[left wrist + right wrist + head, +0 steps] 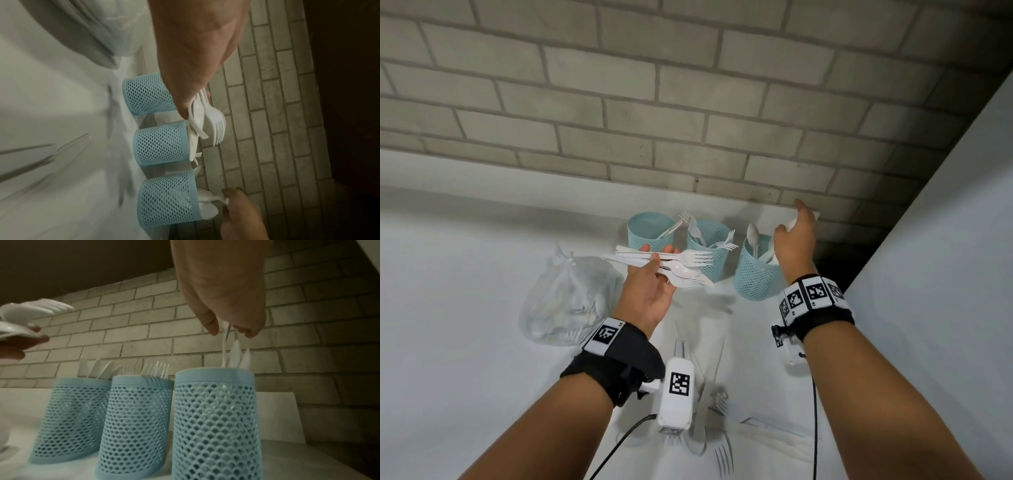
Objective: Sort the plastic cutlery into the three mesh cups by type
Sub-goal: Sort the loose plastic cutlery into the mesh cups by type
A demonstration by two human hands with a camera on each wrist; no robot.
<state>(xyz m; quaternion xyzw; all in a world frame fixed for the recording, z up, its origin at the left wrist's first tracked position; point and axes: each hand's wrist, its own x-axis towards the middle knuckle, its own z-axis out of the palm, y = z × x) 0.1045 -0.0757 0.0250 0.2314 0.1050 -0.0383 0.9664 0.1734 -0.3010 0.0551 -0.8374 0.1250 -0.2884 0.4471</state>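
Your left hand (650, 291) grips a bundle of white plastic forks and spoons (681, 265), fingers curled round it. Your right hand (794, 240) pinches a spoon (223, 347) by its handle over the rightmost blue mesh cup (755, 277).
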